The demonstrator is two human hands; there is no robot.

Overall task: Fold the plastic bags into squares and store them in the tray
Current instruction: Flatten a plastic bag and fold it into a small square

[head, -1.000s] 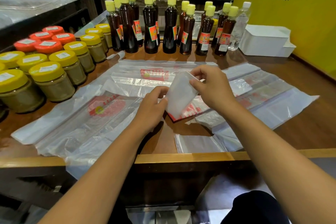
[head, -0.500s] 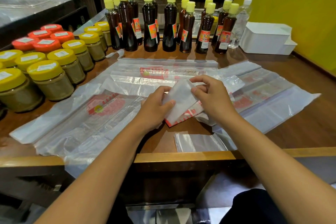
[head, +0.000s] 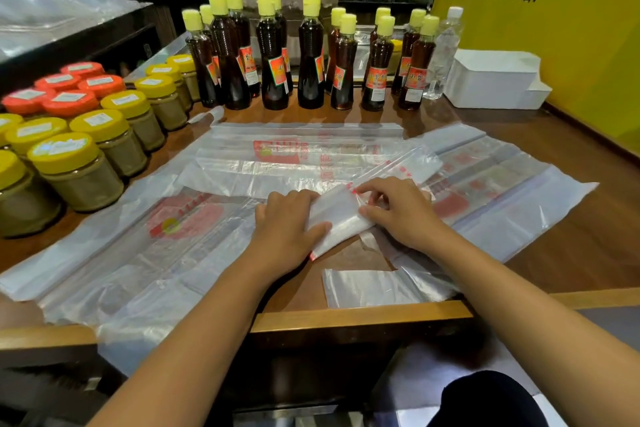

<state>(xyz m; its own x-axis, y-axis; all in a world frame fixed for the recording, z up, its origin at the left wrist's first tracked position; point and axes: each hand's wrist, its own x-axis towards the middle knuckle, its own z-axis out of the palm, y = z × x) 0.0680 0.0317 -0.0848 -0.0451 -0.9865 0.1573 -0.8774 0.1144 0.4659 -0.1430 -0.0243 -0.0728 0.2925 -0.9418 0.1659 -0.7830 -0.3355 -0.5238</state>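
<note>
A folded clear plastic bag [head: 337,220] with red print lies on the wooden counter between my hands. My left hand [head: 285,225] holds its left edge, thumb on top of the fold. My right hand [head: 394,210] pinches its right upper edge with curled fingers. Several unfolded clear bags [head: 166,243] with red logos are spread across the counter. A small folded piece of plastic [head: 363,288] lies near the front edge. The white tray [head: 495,80] stands at the back right.
Dark sauce bottles [head: 273,59] with yellow caps line the back. Jars [head: 79,170] with yellow and orange lids crowd the left side. A clear water bottle [head: 445,52] stands beside the tray. A yellow sign [head: 554,28] walls the right.
The folded bag was held up above the counter; both hands have brought it down flat onto the counter and now hold its edges.
</note>
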